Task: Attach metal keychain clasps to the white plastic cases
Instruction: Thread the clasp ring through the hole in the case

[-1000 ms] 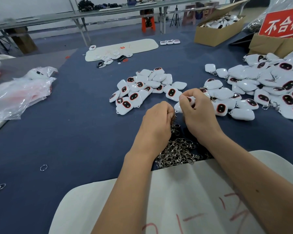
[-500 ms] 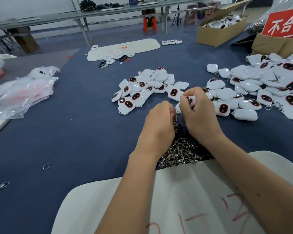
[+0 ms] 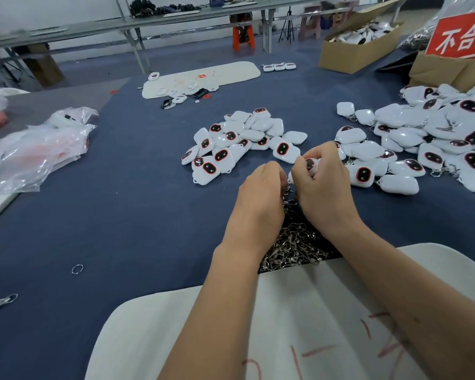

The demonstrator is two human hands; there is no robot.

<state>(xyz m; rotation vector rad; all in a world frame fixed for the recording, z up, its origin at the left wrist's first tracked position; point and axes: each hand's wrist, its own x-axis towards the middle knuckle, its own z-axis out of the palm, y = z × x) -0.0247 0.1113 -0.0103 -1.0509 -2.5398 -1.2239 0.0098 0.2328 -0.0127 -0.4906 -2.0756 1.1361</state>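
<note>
Barely shifted, right hand still grips a white case, left hand pinching a clasp just below.

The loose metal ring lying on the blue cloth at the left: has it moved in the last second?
No. The ring keeps its place beside the double clasp on the blue cloth; only the camera shifted slightly.

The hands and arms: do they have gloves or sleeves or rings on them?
No. The left hand and the right hand are bare, with no gloves, and no rings or bracelets show on the parts in view. Both forearms are bare too, with no sleeves and no watch as far as the head view shows them. The fingertips are mostly hidden.
</note>
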